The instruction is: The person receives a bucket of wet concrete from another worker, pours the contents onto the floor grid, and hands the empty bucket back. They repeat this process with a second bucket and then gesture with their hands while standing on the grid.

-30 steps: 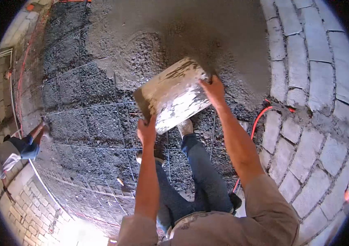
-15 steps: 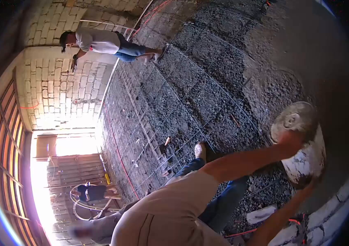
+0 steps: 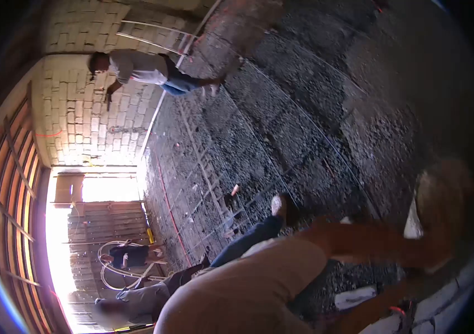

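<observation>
My left arm reaches down to the right side of the head view, its hand (image 3: 434, 253) smeared by motion and closed against a cement-coated bucket (image 3: 445, 186). The bucket is tilted and blurred, and a white patch (image 3: 413, 225) shows on its side. My right forearm (image 3: 379, 306) runs below the left one toward the bucket. Its hand is lost in shadow and blur, so the fingers cannot be made out. Wet concrete (image 3: 415, 72) spreads beside the bucket, bordering dark gravel (image 3: 248, 150) laid with thin steel bars.
The view lies sideways. One co-worker (image 3: 142, 67) stands near the block wall (image 3: 81, 117); another in grey (image 3: 142, 303) is close behind my shoulder. A third person (image 3: 128, 256) is by coiled hose. A hammer-like tool (image 3: 231, 196) and a pale block (image 3: 355, 298) lie on the gravel.
The bucket and my left hand have moved right and downward in the picture and become blurred. My right hand, seen at the bucket's rim before, is now obscured. The view has shifted slightly.
</observation>
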{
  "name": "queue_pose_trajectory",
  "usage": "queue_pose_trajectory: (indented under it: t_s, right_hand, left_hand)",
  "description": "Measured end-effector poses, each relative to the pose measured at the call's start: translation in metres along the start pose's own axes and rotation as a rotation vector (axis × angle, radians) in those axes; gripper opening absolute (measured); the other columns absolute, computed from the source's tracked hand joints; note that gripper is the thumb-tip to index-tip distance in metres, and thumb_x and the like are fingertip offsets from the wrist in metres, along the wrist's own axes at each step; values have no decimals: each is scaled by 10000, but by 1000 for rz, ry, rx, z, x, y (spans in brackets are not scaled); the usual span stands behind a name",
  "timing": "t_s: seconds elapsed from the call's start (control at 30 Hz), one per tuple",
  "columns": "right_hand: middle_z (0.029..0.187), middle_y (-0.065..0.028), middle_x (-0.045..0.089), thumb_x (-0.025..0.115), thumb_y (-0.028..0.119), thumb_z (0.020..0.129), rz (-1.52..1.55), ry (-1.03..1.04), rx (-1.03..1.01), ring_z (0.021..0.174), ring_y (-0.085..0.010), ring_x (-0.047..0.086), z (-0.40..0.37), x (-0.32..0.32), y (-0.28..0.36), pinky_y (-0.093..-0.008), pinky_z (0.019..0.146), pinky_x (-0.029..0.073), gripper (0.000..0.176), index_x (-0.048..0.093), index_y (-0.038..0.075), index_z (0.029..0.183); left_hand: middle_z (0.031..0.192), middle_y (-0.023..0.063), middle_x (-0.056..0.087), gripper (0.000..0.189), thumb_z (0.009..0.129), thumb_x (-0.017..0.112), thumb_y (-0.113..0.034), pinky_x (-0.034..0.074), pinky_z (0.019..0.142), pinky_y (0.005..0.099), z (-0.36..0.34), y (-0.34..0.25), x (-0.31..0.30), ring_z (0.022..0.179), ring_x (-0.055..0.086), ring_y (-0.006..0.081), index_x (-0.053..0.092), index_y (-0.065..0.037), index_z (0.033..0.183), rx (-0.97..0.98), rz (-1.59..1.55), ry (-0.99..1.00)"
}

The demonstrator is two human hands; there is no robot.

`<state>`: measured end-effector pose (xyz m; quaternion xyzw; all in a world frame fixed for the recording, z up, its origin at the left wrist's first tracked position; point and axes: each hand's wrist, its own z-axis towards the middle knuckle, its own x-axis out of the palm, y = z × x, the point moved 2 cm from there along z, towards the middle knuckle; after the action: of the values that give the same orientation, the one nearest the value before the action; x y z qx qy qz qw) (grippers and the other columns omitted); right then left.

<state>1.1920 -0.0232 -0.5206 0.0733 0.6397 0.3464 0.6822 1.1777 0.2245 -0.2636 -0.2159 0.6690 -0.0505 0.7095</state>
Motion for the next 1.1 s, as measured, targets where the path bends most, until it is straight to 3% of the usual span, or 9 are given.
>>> queue_pose_trajectory:
  t_s: [0.07, 0.13, 0.17, 0.23, 0.27, 0.47, 0.6, 0.87, 1.1]
  right_hand:
    - [1279, -174, 438, 564, 212, 818, 24, 2, 52, 1160, -312, 439, 0, -3, -2, -417, 973, 348, 525, 407, 23, 1283]
    - [1280, -174, 438, 563, 215, 819, 52, 14, 100, 1161, -311, 438, 0, -6, -2, -417, 974, 347, 526, 405, 24, 1284]
    - [1280, -173, 437, 563, 217, 820, 77, 22, 128, 1161, -311, 437, 0, -6, -1, -417, 974, 347, 527, 405, 25, 1284]
    - [1280, -173, 437, 562, 221, 821, 135, 26, 194, 1162, -310, 436, 2, -8, 1, -416, 975, 346, 528, 403, 26, 1285]
    - [1281, -173, 436, 562, 223, 822, 180, 28, 249, 1163, -310, 436, -1, -9, 1, -416, 975, 346, 528, 403, 26, 1286]
    - [1282, -173, 435, 559, 233, 826, 591, -136, 666, 1166, -308, 433, -7, -35, 34, -416, 977, 344, 531, 399, 29, 1289]
    - [1283, -172, 433, 558, 241, 828, 1002, -267, 912, 1167, -307, 431, -13, -39, 59, -416, 978, 343, 533, 396, 31, 1291]
    - [1284, -171, 431, 554, 255, 834, 1204, -336, 1027, 1171, -304, 427, -9, -48, 84, -415, 980, 340, 536, 391, 35, 1295]
    - [1286, -171, 428, 551, 268, 838, 1243, -302, 1044, 1174, -302, 424, 6, -52, 121, -414, 983, 337, 540, 387, 38, 1298]
  left_hand:
    - [887, 157, 621, 208, 697, 560, -130, 431, 668, 422, -5, -22, 46, 874, 564, 282, 674, -59, 857, 138, 79, -150]
    - [883, 140, 627, 203, 722, 548, -130, 443, 668, 402, 15, -48, 115, 837, 575, 268, 670, -47, 861, 188, -311, 209]
    - [883, 140, 627, 203, 722, 548, -130, 443, 668, 402, 8, -40, 96, 837, 575, 268, 670, -47, 861, 184, -305, 206]
    - [876, 117, 631, 191, 731, 549, -141, 457, 627, 409, -10, -28, 46, 783, 588, 246, 668, -53, 853, 474, -235, -131]
    - [876, 117, 631, 191, 731, 549, -141, 457, 627, 409, -14, -20, 36, 783, 588, 246, 668, -53, 853, 488, -252, -121]
    - [795, 66, 585, 142, 716, 550, -165, 474, 595, 363, 10, -40, 54, 743, 583, 251, 611, -67, 798, 147, -454, 144]
    - [755, 80, 601, 159, 682, 578, -166, 451, 559, 389, -4, -40, 37, 708, 575, 221, 634, -42, 762, 223, -440, -21]
    - [787, 142, 558, 197, 652, 594, -167, 481, 542, 371, -17, -27, -5, 755, 542, 255, 594, 6, 746, 322, -317, -174]
    - [772, 119, 553, 170, 658, 595, -159, 480, 515, 392, -28, 4, -32, 757, 551, 259, 596, -5, 732, 147, -276, -270]
